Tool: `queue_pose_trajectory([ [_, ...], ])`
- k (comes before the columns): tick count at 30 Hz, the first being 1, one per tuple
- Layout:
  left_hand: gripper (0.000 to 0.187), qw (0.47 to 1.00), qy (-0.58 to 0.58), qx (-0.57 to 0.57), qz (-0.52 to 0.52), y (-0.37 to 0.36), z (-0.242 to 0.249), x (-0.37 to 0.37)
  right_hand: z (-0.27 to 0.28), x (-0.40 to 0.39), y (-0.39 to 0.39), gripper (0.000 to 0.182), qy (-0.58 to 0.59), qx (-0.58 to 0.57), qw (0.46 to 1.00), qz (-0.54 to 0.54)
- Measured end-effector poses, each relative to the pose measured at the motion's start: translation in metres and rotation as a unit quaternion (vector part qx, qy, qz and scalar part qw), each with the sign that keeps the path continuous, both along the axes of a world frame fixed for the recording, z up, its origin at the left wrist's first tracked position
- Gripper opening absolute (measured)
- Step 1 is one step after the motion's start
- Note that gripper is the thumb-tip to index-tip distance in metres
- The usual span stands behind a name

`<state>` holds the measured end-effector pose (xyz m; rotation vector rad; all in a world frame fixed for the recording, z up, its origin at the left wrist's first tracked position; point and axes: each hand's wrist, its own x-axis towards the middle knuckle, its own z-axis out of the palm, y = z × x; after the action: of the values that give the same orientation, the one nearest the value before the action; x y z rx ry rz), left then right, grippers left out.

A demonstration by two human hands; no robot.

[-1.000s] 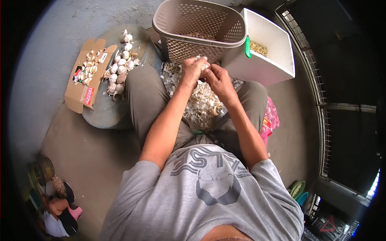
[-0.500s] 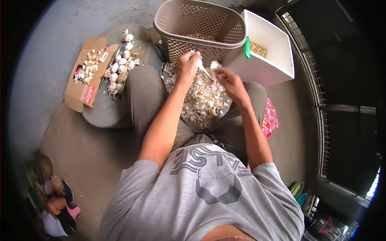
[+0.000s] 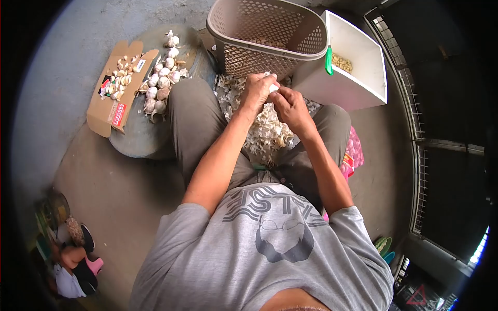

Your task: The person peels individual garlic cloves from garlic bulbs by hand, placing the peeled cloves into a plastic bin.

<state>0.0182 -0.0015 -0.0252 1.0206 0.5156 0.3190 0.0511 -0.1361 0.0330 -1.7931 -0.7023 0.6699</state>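
Over a heap of papery garlic skins (image 3: pixel 267 129), my two hands meet in front of my knees. My left hand (image 3: pixel 255 94) is closed around a whitish garlic bulb (image 3: pixel 273 88), mostly hidden by the fingers. My right hand (image 3: pixel 293 110) presses its thumb and fingertips against the lower right side of the same bulb, in a pinch. Whole garlic bulbs (image 3: pixel 164 82) lie piled on a round grey surface to the left. Beside them, loose cloves (image 3: pixel 122 80) sit on an opened cardboard box (image 3: pixel 98 116).
A brown perforated basket (image 3: pixel 267 52) stands just beyond my hands, with pale pieces inside. Right of it is a white box (image 3: pixel 340 90) holding peeled cloves (image 3: pixel 342 63), a green handle (image 3: pixel 329 60) at its rim. A pink mesh bag (image 3: pixel 355 150) lies by my right knee.
My right hand has moved in from the right and now touches the bulb in my left hand. Half a second ago the hands were apart. The whole view has shifted slightly.
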Motion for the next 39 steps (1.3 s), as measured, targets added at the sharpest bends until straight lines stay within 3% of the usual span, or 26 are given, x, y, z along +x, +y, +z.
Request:
queue_pose_trajectory([
  [2,0.025,0.997,0.020,-0.040,0.067,-0.002,0.000,0.006,0.010,-0.005,-0.011,0.028,0.049,-0.017,0.999,-0.007],
  [3,0.025,0.993,0.028,-0.059,0.101,0.000,0.001,0.011,0.012,-0.010,-0.017,0.025,0.175,0.032,0.983,-0.034],
  [6,0.029,0.996,0.018,0.000,0.082,0.032,-0.011,-0.004,0.016,-0.013,-0.026,0.029,0.173,0.104,0.977,-0.073],
  [7,0.032,0.985,0.101,0.122,0.071,0.025,0.001,0.002,0.011,-0.006,-0.026,0.030,0.181,0.123,0.972,-0.081],
  [9,0.040,0.999,0.032,0.029,0.028,0.011,0.003,0.003,0.004,0.007,-0.023,0.027,0.202,0.177,0.957,-0.113],
  [10,0.050,0.998,0.004,-0.051,0.025,0.001,0.014,-0.001,0.002,0.011,-0.021,0.026,0.216,0.201,0.947,-0.128],
  [11,0.065,0.998,-0.019,-0.058,-0.022,0.000,0.005,0.001,-0.001,0.014,-0.018,0.027,0.238,0.222,0.935,-0.140],
  [14,0.042,0.994,-0.102,0.001,-0.037,-0.016,0.012,-0.001,-0.006,0.013,-0.002,0.028,0.239,0.207,0.935,-0.158],
  [15,0.033,0.991,-0.130,-0.007,0.026,-0.019,0.011,0.002,-0.005,0.010,0.001,0.028,0.252,0.202,0.935,-0.150],
  [19,0.024,0.985,-0.045,-0.141,0.088,0.000,-0.003,0.000,-0.004,0.003,-0.005,0.022,0.380,0.238,0.892,-0.064],
  [23,0.020,0.999,-0.014,-0.007,0.045,0.004,-0.013,0.002,0.006,0.003,-0.007,0.024,0.383,0.260,0.875,-0.144],
  [26,0.025,0.996,0.030,-0.063,0.055,-0.004,-0.006,0.004,-0.006,0.023,-0.014,0.031,0.464,0.322,0.815,-0.132],
  [29,0.033,0.999,-0.009,-0.022,0.039,-0.011,0.017,0.003,-0.014,0.027,-0.012,0.032,0.526,0.334,0.767,-0.154],
  [30,0.032,0.998,-0.053,-0.036,-0.012,-0.013,0.016,0.003,-0.011,0.021,-0.006,0.035,0.529,0.326,0.766,-0.165],
  [32,0.031,0.991,-0.130,-0.006,0.030,-0.013,-0.013,0.011,-0.014,0.013,-0.003,0.035,0.560,0.339,0.742,-0.145],
  [34,0.029,0.989,-0.112,-0.059,0.082,-0.010,-0.012,0.007,-0.008,0.004,-0.001,0.035,0.592,0.331,0.723,-0.130],
  [39,0.028,0.991,-0.061,-0.105,0.065,-0.009,-0.001,0.001,-0.001,0.006,0.001,0.033,0.620,0.396,0.670,-0.096],
])
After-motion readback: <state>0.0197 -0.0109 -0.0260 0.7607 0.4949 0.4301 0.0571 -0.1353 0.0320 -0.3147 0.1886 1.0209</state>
